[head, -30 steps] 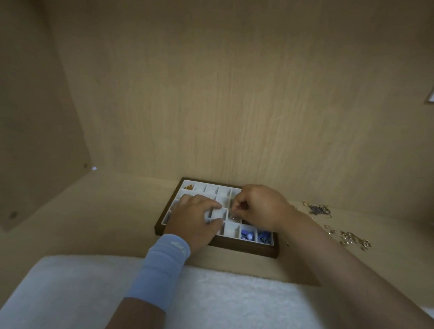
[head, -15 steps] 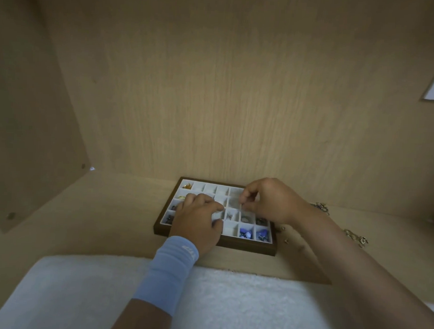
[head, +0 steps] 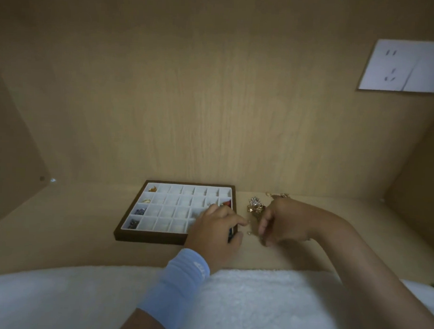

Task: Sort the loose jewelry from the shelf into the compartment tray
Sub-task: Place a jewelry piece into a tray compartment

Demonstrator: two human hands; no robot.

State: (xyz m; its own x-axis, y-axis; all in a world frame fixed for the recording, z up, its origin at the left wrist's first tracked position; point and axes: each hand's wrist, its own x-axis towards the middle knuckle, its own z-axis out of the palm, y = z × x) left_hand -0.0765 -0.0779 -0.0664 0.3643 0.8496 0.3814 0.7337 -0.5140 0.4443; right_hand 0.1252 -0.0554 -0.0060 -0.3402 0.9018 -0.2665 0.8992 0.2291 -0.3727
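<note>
Eyes on the compartment tray (head: 175, 212), sitting on the wooden shelf (head: 73, 221) close to the back panel. Left hand (head: 216, 233) down on its near right corner, fingers bent over the rim, thumb poking out to the right; impossible to say from here about anything pinched underneath. Right hand (head: 282, 223) just beside the tray, low over the shelf, fingers curled downward and blurred, so no calling a grip there either.

Loose jewelry in three spots: a glittering gold-and-crystal cluster (head: 255, 207) just beyond the right fingers, a few gold pieces (head: 279, 195) behind the right hand by the back panel, and a tiny pale piece (head: 249, 232) on bare wood between both hands.

Looks like a pick-up of that tiny one. To do it well: keep the left palm steadying the tray, come down with fingertips only, pinch low against the wood, lift clear of the rim before crossing. Aim for an empty white cell in the middle rows, away from the dark beads (head: 140, 211) down the left column and the red piece (head: 227, 203) at the right edge. Avoid snagging the cluster on the way.
</note>
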